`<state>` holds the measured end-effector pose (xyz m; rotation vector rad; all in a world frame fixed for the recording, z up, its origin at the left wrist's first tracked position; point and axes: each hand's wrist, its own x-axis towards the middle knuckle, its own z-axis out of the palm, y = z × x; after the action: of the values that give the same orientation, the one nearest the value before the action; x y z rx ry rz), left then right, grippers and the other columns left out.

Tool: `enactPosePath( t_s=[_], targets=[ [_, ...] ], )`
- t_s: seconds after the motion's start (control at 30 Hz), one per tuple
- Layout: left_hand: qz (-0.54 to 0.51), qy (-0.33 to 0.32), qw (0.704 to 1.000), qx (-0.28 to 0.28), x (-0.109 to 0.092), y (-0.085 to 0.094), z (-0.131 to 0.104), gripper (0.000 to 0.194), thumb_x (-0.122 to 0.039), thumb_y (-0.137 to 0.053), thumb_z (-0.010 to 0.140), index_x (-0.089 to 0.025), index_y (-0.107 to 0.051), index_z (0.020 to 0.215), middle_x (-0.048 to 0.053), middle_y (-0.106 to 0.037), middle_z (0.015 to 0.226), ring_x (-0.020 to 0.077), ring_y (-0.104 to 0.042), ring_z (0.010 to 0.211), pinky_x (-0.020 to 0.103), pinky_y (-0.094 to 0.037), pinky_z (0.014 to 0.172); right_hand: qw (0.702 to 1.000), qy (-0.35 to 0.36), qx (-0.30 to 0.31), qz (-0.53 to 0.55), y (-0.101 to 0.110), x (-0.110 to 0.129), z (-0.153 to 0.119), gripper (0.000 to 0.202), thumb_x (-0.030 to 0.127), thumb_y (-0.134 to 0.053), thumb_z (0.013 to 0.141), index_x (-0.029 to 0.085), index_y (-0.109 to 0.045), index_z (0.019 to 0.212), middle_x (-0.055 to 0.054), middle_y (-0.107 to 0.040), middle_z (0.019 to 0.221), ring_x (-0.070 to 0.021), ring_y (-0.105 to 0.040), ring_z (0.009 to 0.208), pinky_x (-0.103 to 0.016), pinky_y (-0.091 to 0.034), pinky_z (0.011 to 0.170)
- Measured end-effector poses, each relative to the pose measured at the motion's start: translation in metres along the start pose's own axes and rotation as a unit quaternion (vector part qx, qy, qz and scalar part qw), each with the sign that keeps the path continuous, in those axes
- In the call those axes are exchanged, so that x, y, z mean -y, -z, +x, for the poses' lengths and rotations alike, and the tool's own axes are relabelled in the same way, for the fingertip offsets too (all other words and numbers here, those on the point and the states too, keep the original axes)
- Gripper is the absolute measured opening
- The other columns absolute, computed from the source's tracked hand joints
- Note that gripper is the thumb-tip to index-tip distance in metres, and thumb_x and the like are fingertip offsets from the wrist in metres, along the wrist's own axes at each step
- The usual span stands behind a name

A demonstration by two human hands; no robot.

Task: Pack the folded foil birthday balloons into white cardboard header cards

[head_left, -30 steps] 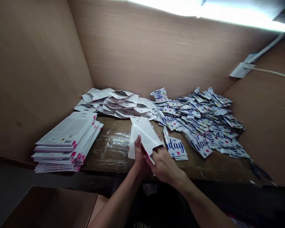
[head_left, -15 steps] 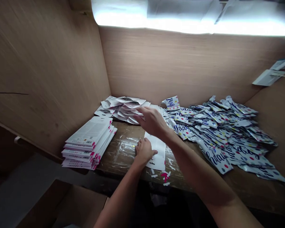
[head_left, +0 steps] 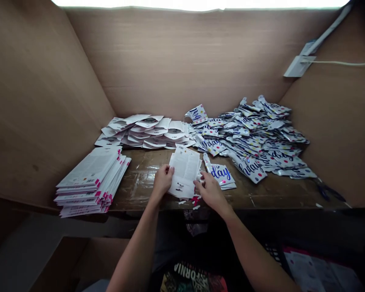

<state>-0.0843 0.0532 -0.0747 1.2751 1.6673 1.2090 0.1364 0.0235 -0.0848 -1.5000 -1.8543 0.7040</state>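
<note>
White printed cards (head_left: 185,170), at least two overlapping, lie at the middle of the brown table between my hands. My left hand (head_left: 163,180) pinches their left edge between thumb and fingers. On the right side, my right hand (head_left: 211,190) has its thumb and fingers apart beside the cards' lower right edge, palm down. Just beyond it lies a folded foil piece (head_left: 221,175) with "day" in blue letters and coloured dots. Small white and pink scraps (head_left: 196,200) show below the cards.
A tall stack of white packets (head_left: 82,174) stands at the left. Opened white sleeves (head_left: 152,132) lie along the back. A big heap of dotted foil pieces (head_left: 261,142) covers the right. Dark-handled scissors (head_left: 330,191) rest at the far right edge.
My right hand has come back from the rear sleeves to the cards' right side. My left hand went from lying flat on the card to its left edge. The view has shifted.
</note>
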Motion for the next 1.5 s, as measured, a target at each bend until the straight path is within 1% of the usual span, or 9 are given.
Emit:
enactPosePath(
  t_s=[0.13,0.23,0.43,0.67,0.87,0.97,1.17,1.27,1.5],
  targets=[
    [-0.174,0.023,0.984,-0.008,-0.01,-0.003,-0.022,0.034,-0.054,-0.07,0.081,-0.021,-0.061,0.082,0.0,-0.065,0.073,0.0164,-0.056,0.062,0.027,-0.045,0.06,0.954,-0.014,0.035,0.296,-0.002,0.006,-0.007,0.059,0.034,-0.071,0.087,0.021,-0.054,0.142,-0.01,-0.073,0.13,-0.0265,-0.072,0.111,-0.043,-0.059,0.096],
    [-0.263,0.054,0.963,0.0,-0.019,-0.009,-0.037,0.035,-0.05,-0.077,0.075,-0.021,-0.058,0.076,-0.002,-0.063,0.067,0.0151,-0.056,0.058,0.027,-0.048,0.059,0.933,0.002,0.021,0.359,0.003,0.012,-0.015,0.047,0.033,-0.063,0.094,0.023,-0.058,0.139,-0.008,-0.075,0.129,-0.0261,-0.072,0.114,-0.042,-0.06,0.097],
    [-0.502,0.157,0.837,0.153,-0.027,-0.022,-0.056,0.038,-0.042,-0.081,0.079,-0.016,-0.072,0.105,0.01,-0.08,0.105,0.0297,-0.075,0.102,0.043,-0.059,0.096,0.995,0.01,-0.061,0.084,0.029,0.016,-0.038,0.037,0.04,-0.041,0.111,0.021,-0.064,0.132,-0.013,-0.079,0.107,-0.029,-0.074,0.097,-0.036,-0.055,0.082],
    [-0.569,0.118,0.739,0.34,-0.037,-0.04,-0.072,0.084,-0.066,-0.074,0.08,-0.011,-0.062,0.143,0.02,-0.062,0.151,0.0456,-0.048,0.148,0.059,-0.041,0.121,0.991,0.026,0.005,-0.134,0.039,0.03,-0.06,0.022,0.025,-0.043,0.111,0.018,-0.064,0.111,-0.011,-0.078,0.091,-0.0243,-0.075,0.081,-0.029,-0.044,0.069],
    [-0.565,0.126,0.764,0.285,-0.038,-0.047,-0.077,0.071,-0.058,-0.074,0.086,-0.015,-0.065,0.142,0.018,-0.061,0.153,0.0452,-0.05,0.147,0.06,-0.043,0.119,0.961,0.042,0.081,-0.259,0.043,0.025,-0.061,0.026,0.01,-0.044,0.106,0.016,-0.064,0.121,-0.01,-0.078,0.1,-0.0245,-0.074,0.086,-0.031,-0.049,0.075],
    [-0.578,0.148,0.77,0.226,-0.038,-0.047,-0.076,0.067,-0.055,-0.073,0.087,-0.016,-0.066,0.141,0.018,-0.067,0.146,0.0448,-0.055,0.143,0.061,-0.047,0.116,0.957,0.076,0.038,-0.277,0.046,0.022,-0.062,0.03,0.012,-0.041,0.108,0.016,-0.066,0.125,-0.013,-0.075,0.105,-0.027,-0.072,0.091,-0.036,-0.054,0.079],
    [-0.601,0.158,0.764,0.175,-0.046,-0.045,-0.074,0.074,-0.065,-0.068,0.086,-0.018,-0.064,0.142,0.019,-0.069,0.141,0.0445,-0.06,0.137,0.064,-0.054,0.107,0.962,0.257,-0.073,-0.052,0.045,0.034,-0.082,0.038,0.038,-0.06,0.105,0.018,-0.062,0.138,-0.017,-0.07,0.126,-0.033,-0.065,0.119,-0.051,-0.055,0.105],
    [-0.606,0.155,0.757,0.188,-0.049,-0.048,-0.075,0.076,-0.064,-0.067,0.086,-0.018,-0.06,0.147,0.02,-0.065,0.147,0.0448,-0.058,0.139,0.066,-0.054,0.107,0.966,0.252,-0.042,-0.042,0.029,0.046,-0.088,0.058,0.038,-0.065,0.102,0.017,-0.049,0.154,-0.02,-0.063,0.144,-0.0362,-0.058,0.135,-0.057,-0.05,0.115],
    [-0.596,0.16,0.766,0.178,-0.037,-0.042,-0.067,0.082,-0.058,-0.069,0.084,-0.011,-0.056,0.149,0.024,-0.068,0.141,0.044,-0.066,0.13,0.066,-0.055,0.106,0.954,0.282,0.095,0.021,0.028,0.037,-0.064,0.038,0.03,-0.059,0.105,0.022,-0.064,0.142,-0.011,-0.072,0.134,-0.0266,-0.065,0.13,-0.042,-0.051,0.114]
  ],
)
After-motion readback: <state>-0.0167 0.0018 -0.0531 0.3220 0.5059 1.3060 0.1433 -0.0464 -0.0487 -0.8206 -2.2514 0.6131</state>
